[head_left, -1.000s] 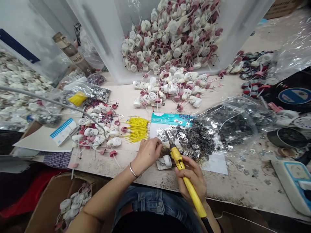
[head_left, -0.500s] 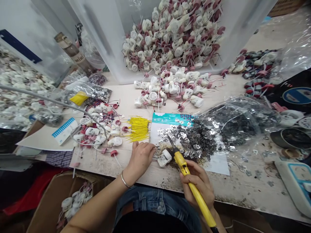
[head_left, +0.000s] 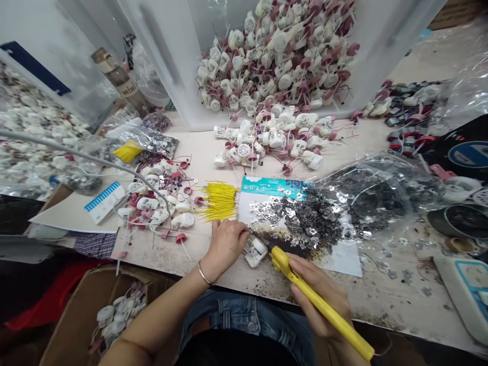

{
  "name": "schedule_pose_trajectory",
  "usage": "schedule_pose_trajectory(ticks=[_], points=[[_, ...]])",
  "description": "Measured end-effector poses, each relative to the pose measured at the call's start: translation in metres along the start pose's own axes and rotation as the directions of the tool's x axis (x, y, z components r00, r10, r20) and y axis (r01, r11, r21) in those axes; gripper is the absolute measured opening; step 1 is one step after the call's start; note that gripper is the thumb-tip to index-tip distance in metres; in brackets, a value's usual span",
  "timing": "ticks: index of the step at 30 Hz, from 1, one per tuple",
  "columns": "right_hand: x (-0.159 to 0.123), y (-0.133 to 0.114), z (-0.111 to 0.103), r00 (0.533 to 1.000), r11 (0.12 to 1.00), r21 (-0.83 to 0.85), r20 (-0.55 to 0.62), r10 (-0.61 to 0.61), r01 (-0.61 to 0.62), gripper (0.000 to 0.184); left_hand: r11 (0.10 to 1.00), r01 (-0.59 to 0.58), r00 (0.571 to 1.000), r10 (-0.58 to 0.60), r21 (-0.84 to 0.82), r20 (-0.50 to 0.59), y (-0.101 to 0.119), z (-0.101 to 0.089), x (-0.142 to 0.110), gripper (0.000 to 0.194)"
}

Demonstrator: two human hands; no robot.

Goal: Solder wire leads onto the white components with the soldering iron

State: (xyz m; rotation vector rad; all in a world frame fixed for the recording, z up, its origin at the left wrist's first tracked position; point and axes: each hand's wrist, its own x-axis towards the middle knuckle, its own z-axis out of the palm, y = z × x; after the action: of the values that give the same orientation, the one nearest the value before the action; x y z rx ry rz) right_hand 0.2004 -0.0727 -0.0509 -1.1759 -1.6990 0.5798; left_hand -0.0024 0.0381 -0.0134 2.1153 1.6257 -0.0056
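A yellow soldering iron (head_left: 333, 316) lies in the grip of my right hand (head_left: 328, 284), its dark tip slanting up and left. That tip reaches the fingertips of my left hand (head_left: 226, 244), which are pinched together; what they hold is too small to make out. Just below the tip sits a white plastic housing (head_left: 254, 253) on the table, close to my left fingers. Past my left hand lies a bundle of yellow wires (head_left: 220, 201). A heap of small silvery metal plates (head_left: 316, 216) spreads over a white and teal sheet (head_left: 263, 184).
A clear bin (head_left: 171, 66) full of white and pink parts stands at the back, with more parts (head_left: 274, 137) before it. Further parts (head_left: 152, 203) lie at left. On the right are a plastic bag (head_left: 381, 193) of metal plates and a power strip (head_left: 457, 290).
The soldering iron has swung left and down, its tip moving from the metal plates to my left fingertips. My left hand stays pinched and has shifted slightly.
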Motion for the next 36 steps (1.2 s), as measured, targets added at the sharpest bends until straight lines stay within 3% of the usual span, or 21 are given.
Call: schedule_pose_trajectory(ticks=[3, 12, 24, 26, 29, 34, 36], points=[[0.003, 0.002, -0.002, 1.000, 1.000, -0.002, -0.003, 0.015, -0.015, 0.038, 1.000, 0.024, 1.000, -0.024, -0.005, -0.005, 0.001, 0.001, 0.002, 0.015], [0.010, -0.002, -0.007, 0.990, 0.993, -0.071, 0.113, -0.083, 0.091, 0.049, 0.999, 0.036, 0.999, -0.036, 0.013, -0.006, 0.004, 0.002, 0.005, 0.018], [0.014, -0.004, -0.008, 0.986, 0.989, -0.082, 0.122, -0.117, 0.127, 0.050, 0.998, 0.060, 0.998, -0.060, 0.020, -0.037, 0.006, 0.005, 0.005, 0.015], [0.014, -0.003, -0.007, 0.990, 0.990, -0.076, 0.088, -0.110, 0.117, 0.051, 0.998, 0.064, 0.997, -0.063, 0.021, -0.040, 0.007, 0.005, 0.005, 0.015], [0.012, -0.003, 0.005, 0.996, 0.996, -0.052, -0.061, -0.069, 0.066, 0.053, 0.997, 0.073, 0.997, -0.072, 0.024, -0.041, 0.008, 0.005, 0.006, 0.015], [0.018, -0.004, 0.044, 0.978, 0.999, -0.047, -0.207, -0.005, -0.005, 0.016, 0.995, 0.091, 0.995, -0.089, 0.032, -0.039, 0.009, 0.005, 0.005, 0.015], [0.021, -0.003, 0.055, 0.978, 0.998, -0.064, -0.209, -0.016, 0.003, 0.014, 0.996, 0.087, 0.996, -0.086, 0.032, -0.038, 0.010, 0.004, 0.003, 0.015]])
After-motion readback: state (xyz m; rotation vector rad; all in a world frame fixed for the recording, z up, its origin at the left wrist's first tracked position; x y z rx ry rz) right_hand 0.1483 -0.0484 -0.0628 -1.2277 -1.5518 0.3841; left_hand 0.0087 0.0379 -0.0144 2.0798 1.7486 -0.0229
